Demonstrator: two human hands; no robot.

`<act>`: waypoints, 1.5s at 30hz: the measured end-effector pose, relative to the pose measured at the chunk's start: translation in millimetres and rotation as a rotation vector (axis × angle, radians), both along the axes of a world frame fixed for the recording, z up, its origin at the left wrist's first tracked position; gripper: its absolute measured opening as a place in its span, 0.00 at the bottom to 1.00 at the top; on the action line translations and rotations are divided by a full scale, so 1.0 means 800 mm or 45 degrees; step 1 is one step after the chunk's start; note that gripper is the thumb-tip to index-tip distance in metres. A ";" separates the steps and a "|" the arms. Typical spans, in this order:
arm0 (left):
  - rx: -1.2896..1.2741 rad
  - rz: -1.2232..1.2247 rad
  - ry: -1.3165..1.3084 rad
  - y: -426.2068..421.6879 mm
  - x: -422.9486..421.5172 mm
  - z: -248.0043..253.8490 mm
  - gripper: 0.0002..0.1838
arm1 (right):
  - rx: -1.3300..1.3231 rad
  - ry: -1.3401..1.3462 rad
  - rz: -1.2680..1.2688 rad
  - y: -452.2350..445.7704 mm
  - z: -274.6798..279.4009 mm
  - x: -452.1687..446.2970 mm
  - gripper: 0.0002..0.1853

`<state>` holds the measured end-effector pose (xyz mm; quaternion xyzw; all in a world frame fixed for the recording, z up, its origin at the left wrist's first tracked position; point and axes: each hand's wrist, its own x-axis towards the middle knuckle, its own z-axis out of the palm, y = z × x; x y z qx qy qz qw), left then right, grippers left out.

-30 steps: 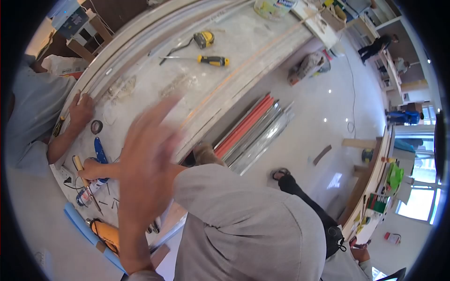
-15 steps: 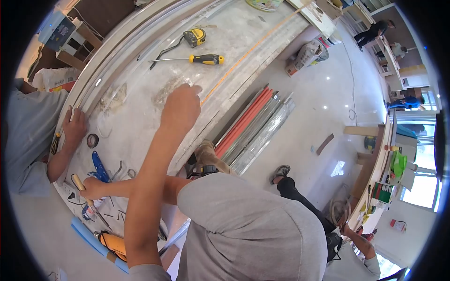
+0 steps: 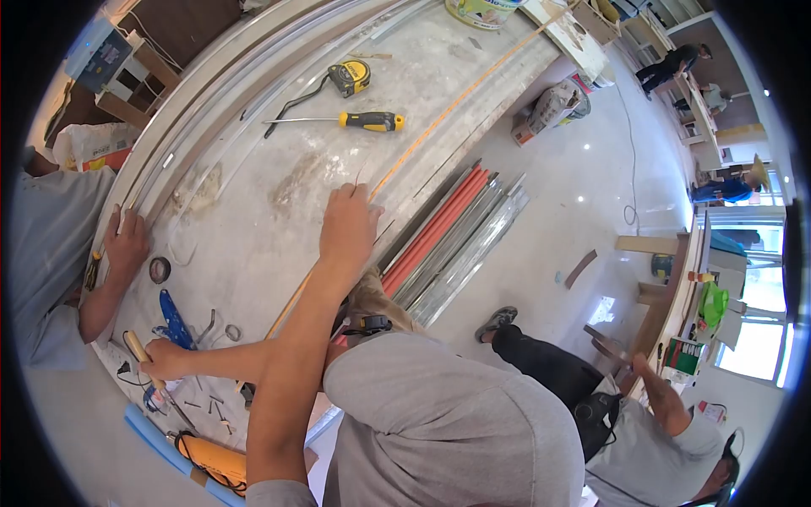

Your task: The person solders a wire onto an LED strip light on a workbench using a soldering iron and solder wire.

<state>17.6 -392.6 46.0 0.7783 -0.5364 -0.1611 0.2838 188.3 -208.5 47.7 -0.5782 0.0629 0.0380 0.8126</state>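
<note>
My left hand (image 3: 348,224) is closed over the worktop, fingers curled around a long thin orange strip (image 3: 456,101) that runs diagonally along the table. A fine reddish line stands at its fingertips, too thin to identify. Crossing under my left forearm, my right hand (image 3: 167,359) grips a wooden-handled tool with a narrow metal blade (image 3: 135,348). Around it lie a blue-handled tool (image 3: 175,317), several screws (image 3: 220,410) and an orange tool with a black cord (image 3: 211,460). Farther up rest a yellow-and-black screwdriver (image 3: 372,122) and a tape measure (image 3: 350,77).
Across the worktop (image 3: 253,203), a co-worker's hand (image 3: 127,241) rests near a tape roll (image 3: 159,269). Red and silver metal profiles (image 3: 460,237) lie on the floor beside my leg. A bucket (image 3: 481,10) stands at the far end. Another person (image 3: 650,431) is at the right.
My left hand has moved slightly down and right, and more orange strip shows beside my forearm. My right hand keeps its grip on the tool. The person at the right has shifted into fuller view.
</note>
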 end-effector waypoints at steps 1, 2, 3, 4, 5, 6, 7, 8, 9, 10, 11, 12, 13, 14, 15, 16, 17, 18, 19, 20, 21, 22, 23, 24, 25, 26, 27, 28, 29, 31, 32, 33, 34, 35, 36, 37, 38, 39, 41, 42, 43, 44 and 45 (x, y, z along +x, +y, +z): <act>-0.009 0.006 0.038 0.001 0.003 -0.010 0.17 | -0.002 0.002 0.003 0.001 -0.002 0.001 0.16; 0.007 0.015 0.101 0.002 0.005 -0.014 0.16 | -0.001 0.001 0.005 0.000 -0.001 0.001 0.16; 0.021 0.023 0.165 0.001 0.008 -0.018 0.15 | 0.000 0.000 0.007 -0.001 -0.001 0.000 0.16; 0.035 0.031 0.228 0.001 0.009 -0.022 0.14 | -0.003 0.004 0.008 -0.001 -0.001 -0.002 0.16; -0.014 0.037 0.202 0.001 0.008 -0.026 0.13 | -0.012 -0.005 0.001 -0.006 -0.007 -0.009 0.16; -0.062 0.044 0.175 0.001 0.007 -0.027 0.12 | -0.012 -0.002 0.005 -0.005 -0.008 -0.009 0.16; -0.110 0.052 0.146 0.002 0.006 -0.027 0.11 | -0.009 0.003 0.009 -0.007 -0.011 -0.009 0.15; -0.113 0.060 0.132 0.003 0.006 -0.028 0.11 | -0.012 0.008 0.021 0.003 -0.006 -0.005 0.15; -0.118 0.064 0.116 0.004 0.005 -0.028 0.10 | -0.012 0.010 0.022 0.003 -0.008 -0.004 0.15; -0.125 0.067 0.101 0.004 0.003 -0.028 0.10 | -0.014 0.014 0.025 0.003 -0.009 -0.002 0.15; -0.117 0.067 0.097 0.004 0.001 -0.024 0.10 | -0.015 0.015 0.027 0.003 -0.009 -0.001 0.15; -0.109 0.067 0.092 0.005 -0.001 -0.018 0.10 | -0.017 0.017 0.032 0.004 -0.010 0.000 0.15; -0.103 0.067 0.084 0.005 -0.002 -0.013 0.10 | -0.020 0.017 0.034 0.004 -0.010 0.000 0.15; -0.111 0.070 0.086 0.006 -0.002 -0.011 0.10 | -0.024 0.016 0.037 0.004 -0.010 0.001 0.15; -0.119 0.073 0.086 0.008 -0.001 -0.009 0.10 | -0.027 0.016 0.033 0.004 -0.009 0.001 0.15; -0.127 0.077 0.086 0.008 -0.001 -0.007 0.10 | -0.026 0.014 0.033 0.004 -0.010 0.001 0.15; -0.148 0.078 0.082 0.009 -0.001 -0.005 0.10 | -0.027 0.015 0.038 0.005 -0.008 0.001 0.15; -0.168 0.079 0.079 0.009 -0.001 -0.003 0.10 | -0.027 0.016 0.035 0.005 -0.008 0.001 0.14; -0.190 0.078 0.073 0.009 -0.002 0.000 0.10 | -0.030 0.013 0.036 0.006 -0.006 0.001 0.14; -0.201 0.074 0.057 0.009 -0.002 0.001 0.09 | -0.034 0.010 0.032 0.005 -0.006 0.001 0.14; -0.219 0.069 0.039 0.010 -0.002 0.001 0.09 | -0.040 0.014 0.031 0.003 -0.006 0.001 0.14; -0.241 0.064 0.020 0.010 -0.001 0.002 0.08 | -0.046 0.011 0.031 0.001 -0.005 0.001 0.14; -0.238 0.066 0.015 0.010 -0.001 0.005 0.08 | -0.054 0.010 0.034 0.000 -0.003 0.002 0.14; -0.235 0.067 0.010 0.011 -0.002 0.008 0.08 | -0.058 0.009 0.029 -0.002 -0.002 0.003 0.14; -0.231 0.068 0.004 0.011 -0.003 0.011 0.08 | -0.064 0.004 0.029 -0.003 -0.001 0.002 0.14; -0.239 0.071 0.002 0.011 -0.004 0.013 0.08 | -0.072 0.007 0.026 -0.005 0.000 0.002 0.14; -0.244 0.077 0.000 0.012 -0.006 0.015 0.08 | -0.076 0.006 0.028 -0.004 0.001 0.001 0.14; -0.247 0.084 -0.001 0.012 -0.006 0.017 0.09 | -0.081 0.008 0.029 -0.004 0.002 0.002 0.14; -0.248 0.083 -0.006 0.011 -0.006 0.018 0.09 | -0.081 0.008 0.027 -0.004 0.003 0.002 0.14; -0.242 0.081 -0.011 0.011 -0.006 0.018 0.09 | -0.085 0.005 0.021 -0.006 0.002 0.002 0.13; -0.250 0.075 -0.018 0.011 -0.006 0.018 0.09 | -0.087 0.005 0.019 -0.006 0.002 0.000 0.13; -0.256 0.069 -0.023 0.010 -0.006 0.017 0.09 | -0.087 0.007 0.019 -0.006 0.001 0.000 0.13; -0.262 0.063 -0.028 0.010 -0.006 0.017 0.09 | -0.092 0.007 0.017 -0.006 0.001 0.000 0.13; -0.269 0.061 -0.033 0.010 -0.006 0.017 0.09 | -0.096 0.010 0.016 -0.007 0.000 -0.001 0.13; -0.277 0.059 -0.038 0.010 -0.007 0.017 0.10 | -0.092 0.006 0.015 -0.007 0.000 -0.001 0.13; -0.285 0.056 -0.042 0.009 -0.008 0.018 0.10 | -0.097 0.009 0.011 -0.007 0.000 0.000 0.13; -0.283 0.055 -0.043 0.009 -0.008 0.019 0.10 | -0.097 0.012 0.013 -0.008 0.000 0.000 0.13; -0.280 0.055 -0.044 0.009 -0.008 0.020 0.10 | -0.098 0.014 0.010 -0.009 -0.001 -0.001 0.13; -0.277 0.057 -0.044 0.009 -0.009 0.021 0.09 | -0.100 0.013 0.010 -0.008 -0.001 -0.001 0.13; -0.275 0.060 -0.044 0.009 -0.009 0.022 0.09 | -0.103 0.014 0.008 -0.008 -0.001 -0.001 0.13; -0.273 0.063 -0.044 0.009 -0.008 0.023 0.09 | -0.100 0.012 0.016 -0.007 -0.001 -0.001 0.13; -0.260 0.068 -0.040 0.009 -0.008 0.023 0.09 | -0.101 0.014 0.012 -0.007 -0.002 -0.001 0.13; -0.246 0.072 -0.037 0.009 -0.008 0.024 0.09 | -0.100 0.013 0.012 -0.006 -0.002 -0.001 0.12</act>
